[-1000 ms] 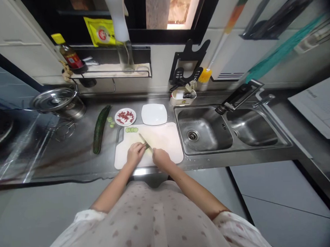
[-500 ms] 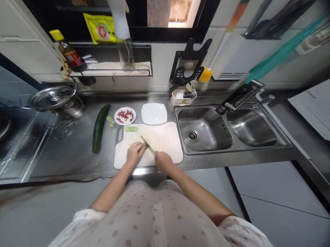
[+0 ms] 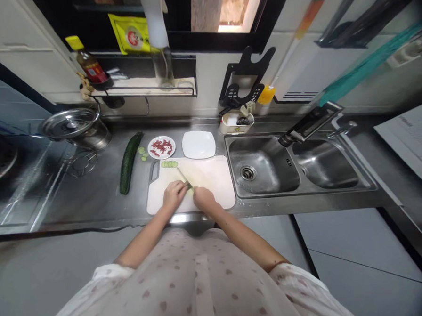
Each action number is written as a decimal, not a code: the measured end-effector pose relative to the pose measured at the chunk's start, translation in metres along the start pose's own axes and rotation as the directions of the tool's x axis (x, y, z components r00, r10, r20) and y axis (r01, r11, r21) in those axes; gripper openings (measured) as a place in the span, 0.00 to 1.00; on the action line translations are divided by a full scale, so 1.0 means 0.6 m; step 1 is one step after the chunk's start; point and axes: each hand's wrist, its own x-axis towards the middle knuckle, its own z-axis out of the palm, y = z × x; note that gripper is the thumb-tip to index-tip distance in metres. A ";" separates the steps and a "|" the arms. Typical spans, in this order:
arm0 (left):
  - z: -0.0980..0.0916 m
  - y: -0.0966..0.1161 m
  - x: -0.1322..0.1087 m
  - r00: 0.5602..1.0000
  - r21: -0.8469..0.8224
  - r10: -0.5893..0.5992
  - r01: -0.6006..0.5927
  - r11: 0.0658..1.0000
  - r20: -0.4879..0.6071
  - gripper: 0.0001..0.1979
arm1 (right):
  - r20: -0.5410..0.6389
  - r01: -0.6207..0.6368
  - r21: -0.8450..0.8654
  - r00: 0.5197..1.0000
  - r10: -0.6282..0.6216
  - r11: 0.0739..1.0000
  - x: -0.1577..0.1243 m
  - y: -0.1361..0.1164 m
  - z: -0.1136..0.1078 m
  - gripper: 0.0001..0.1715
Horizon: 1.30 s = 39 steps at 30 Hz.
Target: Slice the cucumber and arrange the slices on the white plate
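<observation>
My left hand (image 3: 174,194) presses a small green cucumber piece (image 3: 188,186) down on the white cutting board (image 3: 212,181), fingers curled over it. My right hand (image 3: 203,199) is closed on the handle of a knife (image 3: 184,178) whose blade slants up and left across that piece. A short row of cucumber slices (image 3: 169,164) lies at the board's far left corner. A whole dark green cucumber (image 3: 129,162) rests on the steel counter left of the board.
Behind the board stand a small plate of chopped red bits (image 3: 161,147) and a white square plate (image 3: 198,144). A double steel sink (image 3: 264,165) with a tap is on the right. A lidded pot (image 3: 75,128) and the stove sit left.
My right hand and the knife slid back toward me, then forward and left again over the cucumber piece. My left hand has stayed on the piece.
</observation>
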 end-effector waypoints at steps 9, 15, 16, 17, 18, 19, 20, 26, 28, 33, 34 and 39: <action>0.003 -0.003 0.000 1.000 -0.009 -0.008 0.008 1.000 -0.002 0.10 | 0.033 -0.021 -0.023 0.999 0.022 1.000 -0.024 0.009 0.002 0.17; 0.004 -0.002 0.000 1.000 0.000 -0.008 0.008 1.000 -0.014 0.10 | 0.058 -0.045 -0.030 0.997 0.047 0.999 -0.049 0.019 0.007 0.17; 0.003 -0.002 0.000 1.000 -0.003 -0.008 0.008 1.000 -0.014 0.10 | 0.056 -0.042 -0.031 0.997 0.044 0.999 -0.047 0.018 0.007 0.18; 0.003 -0.001 0.000 1.000 -0.006 -0.008 0.008 1.000 -0.013 0.10 | 0.056 -0.042 -0.032 0.997 0.044 0.999 -0.044 0.017 0.006 0.18; 0.003 -0.001 0.000 1.000 -0.007 -0.009 0.009 1.000 -0.012 0.10 | 0.056 -0.042 -0.031 0.997 0.044 0.999 -0.040 0.015 0.005 0.18; 0.003 -0.001 0.000 1.000 -0.007 -0.008 0.008 1.000 -0.011 0.10 | 0.054 -0.040 -0.029 0.998 0.041 0.999 -0.035 0.013 0.004 0.18; 0.003 -0.001 -0.001 1.000 -0.006 -0.007 0.007 1.000 -0.010 0.10 | 0.048 -0.033 -0.026 0.998 0.035 0.999 -0.029 0.010 0.003 0.18; 0.003 -0.003 0.000 1.000 0.003 0.001 -0.001 1.000 -0.013 0.10 | 0.019 -0.017 0.009 1.000 0.016 1.000 0.005 -0.004 -0.002 0.17; 0.003 -0.003 0.000 1.000 0.001 0.003 -0.003 1.000 -0.016 0.10 | 0.018 -0.016 0.013 1.000 0.015 1.000 0.006 -0.004 -0.001 0.18; 0.003 -0.003 0.000 1.000 -0.009 -0.007 0.007 1.000 -0.023 0.10 | 0.028 -0.017 -0.026 0.999 0.018 1.000 -0.024 0.011 0.010 0.17; 0.004 -0.004 0.000 1.000 -0.007 -0.010 0.010 1.000 -0.022 0.10 | 0.035 -0.029 -0.033 0.999 0.031 0.999 -0.031 0.015 0.013 0.17; 0.006 -0.005 -0.001 1.000 0.007 -0.013 0.014 1.000 -0.017 0.10 | 0.062 -0.050 -0.046 0.997 0.053 0.998 -0.048 0.022 0.014 0.17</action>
